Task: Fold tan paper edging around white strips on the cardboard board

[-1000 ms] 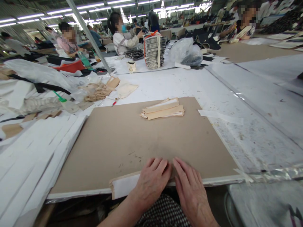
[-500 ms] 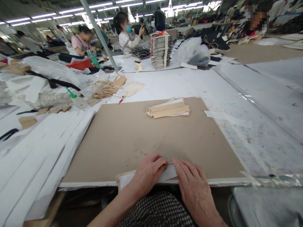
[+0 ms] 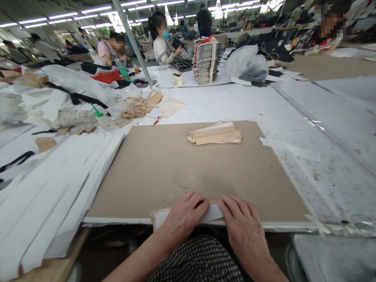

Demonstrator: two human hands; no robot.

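A white strip with a tan edge [image 3: 214,212] lies along the front edge of the brown board [image 3: 164,164], overhanging it slightly on the left. My left hand [image 3: 186,213] lies across the strip, fingers curled and thumb against its far edge. Just to the right, my right hand [image 3: 243,221] has its fingers together, the tips pressing the strip's far edge at its right end. A short stretch of strip shows between the two hands; the palms hide the rest. Farther back on the board is a loose pile of tan and white strips [image 3: 216,133].
Long white strips [image 3: 61,184] are layered to the left. Behind them are a green-tipped bottle [image 3: 104,119] and tan pieces [image 3: 138,106]. A tied stack [image 3: 207,62] and a plastic bag [image 3: 248,64] sit at the back. A metal pole [image 3: 133,43] rises beyond the board; several people work farther off.
The whole view has shifted slightly, so the scene sits farther right. Both hands stay on the strip, with the fingers only slightly moved. A person in the background has lowered a dark item.
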